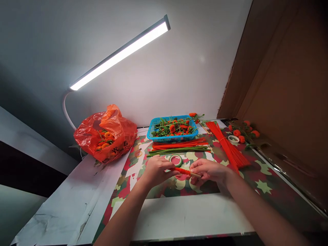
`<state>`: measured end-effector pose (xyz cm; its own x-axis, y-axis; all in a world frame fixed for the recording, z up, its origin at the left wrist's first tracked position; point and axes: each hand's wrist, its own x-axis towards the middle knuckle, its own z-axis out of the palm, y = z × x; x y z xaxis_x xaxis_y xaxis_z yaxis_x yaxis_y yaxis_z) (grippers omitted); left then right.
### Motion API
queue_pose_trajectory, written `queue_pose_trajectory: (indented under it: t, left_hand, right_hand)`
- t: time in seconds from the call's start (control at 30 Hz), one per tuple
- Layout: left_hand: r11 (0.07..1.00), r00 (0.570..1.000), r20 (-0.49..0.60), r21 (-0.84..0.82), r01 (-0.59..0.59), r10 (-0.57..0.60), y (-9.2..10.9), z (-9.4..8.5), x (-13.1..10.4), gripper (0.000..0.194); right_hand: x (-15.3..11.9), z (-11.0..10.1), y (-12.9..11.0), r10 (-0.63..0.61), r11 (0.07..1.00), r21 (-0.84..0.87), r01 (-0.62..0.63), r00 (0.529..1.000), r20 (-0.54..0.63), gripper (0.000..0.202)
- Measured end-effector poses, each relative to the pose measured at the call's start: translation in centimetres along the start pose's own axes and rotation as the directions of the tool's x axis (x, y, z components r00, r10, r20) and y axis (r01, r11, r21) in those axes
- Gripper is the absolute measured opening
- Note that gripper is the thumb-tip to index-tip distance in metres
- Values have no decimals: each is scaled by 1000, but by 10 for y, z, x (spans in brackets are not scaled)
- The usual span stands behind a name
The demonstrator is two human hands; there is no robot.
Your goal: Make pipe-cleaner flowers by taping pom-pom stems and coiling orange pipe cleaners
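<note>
Taking the orange-wrapped stick [183, 171] as the clock's centre, with twelve pointing away from the person, the left hand [159, 169] is pinching its wrapped end narrowly from nine o'clock, while the right hand [208, 171] is closing its fingertips around the bare wooden end at three. The two grips are apparently steadying the piece from both ends, leaving its orange middle exposed, and it is tilting slightly down toward the right. Just beyond, at eleven, a green tape roll [180, 163] is lying flat, presumably for easy reach. Green stems [179, 150] and red stems [176, 146] are lying crosswise at twelve, seemingly sorted by colour, and behind them a blue basket [172, 138] is keeping orange flowers [172, 128] together. At one to two, a red bundle [225, 143] is lying beside a white tape roll [233, 142]; at ten, a red plastic bag [125, 131] is holding more blooms. A patterned cover [263, 167] is spreading beneath the work, probably protecting the table [66, 194]. A bar lamp [120, 51] is shining from above eleven against a pale wall [194, 68], and a brown panel [287, 78] is standing at two.
</note>
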<state>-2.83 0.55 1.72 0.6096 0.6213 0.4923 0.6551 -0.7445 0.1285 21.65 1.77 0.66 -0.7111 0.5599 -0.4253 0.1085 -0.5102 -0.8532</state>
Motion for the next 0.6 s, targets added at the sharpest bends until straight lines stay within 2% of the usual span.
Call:
queue_pose_trajectory:
  t: [0.17, 0.27, 0.43, 0.6]
  left_hand:
    - [996, 993, -84, 41, -76, 79, -3, -5, 0, 34]
    - [994, 986, -141, 72, -81, 90, -4, -7, -1, 35]
    - [989, 972, -209, 123, -85, 110, -3, -8, -4, 37]
    - [979, 941, -285, 142, -148, 184, 0, -9, -4, 40]
  right_hand:
    - [-2, -3, 0, -39, 976, 217, 26, 998, 56, 20]
    - [0, -3, 4, -40, 948, 318, 17, 997, 66, 16]
    - [8, 2, 16, -79, 903, 428, 40, 994, 72, 14]
    - [13, 10, 23, -97, 878, 477, 45, 992, 86, 23]
